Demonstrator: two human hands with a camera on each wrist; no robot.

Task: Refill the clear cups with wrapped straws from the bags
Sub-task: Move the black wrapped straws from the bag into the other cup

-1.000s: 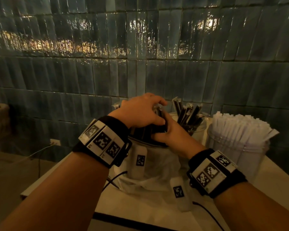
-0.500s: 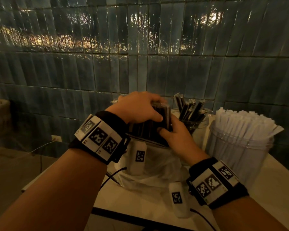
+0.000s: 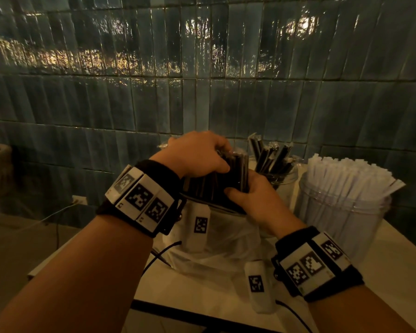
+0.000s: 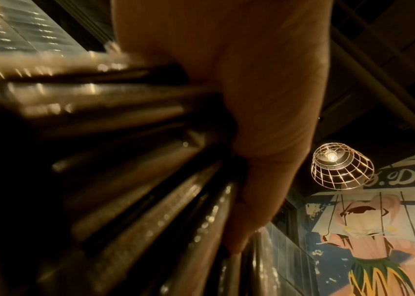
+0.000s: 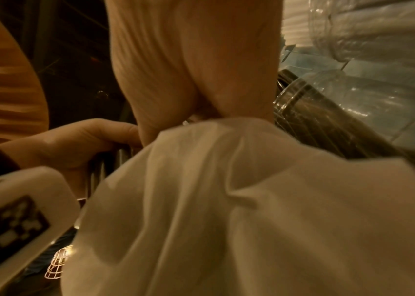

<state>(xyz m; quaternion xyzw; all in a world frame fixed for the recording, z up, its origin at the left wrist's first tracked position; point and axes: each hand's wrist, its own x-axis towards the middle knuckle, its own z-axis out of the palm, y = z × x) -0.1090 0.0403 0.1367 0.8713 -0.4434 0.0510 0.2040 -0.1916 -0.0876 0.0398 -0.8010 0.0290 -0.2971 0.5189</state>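
Closest to us the table edge [image 3: 202,313] runs under both forearms, with cables trailing across it, so there's not much spare room on our side. On it sits the white plastic bag [image 3: 216,248], mouth open. Our left hand [image 3: 197,157] curls over the top of a bundle of black wrapped straws [image 3: 228,179] that stands half out of the bag, and our right hand [image 3: 255,198] wraps its fingers round the same bundle from below and the side. So both hands are clamped on the straws, which look partway lifted out.

Just behind is the clear cup of black straws [image 3: 283,186], only part full as far as we can tell in this dim light. Next we need to clear the bag rim, then tip the bundle upright into that cup. The full cup of white straws [image 3: 344,212] crowds the right, and the tiled wall [image 3: 154,104] sits right behind, so the approach is from above.
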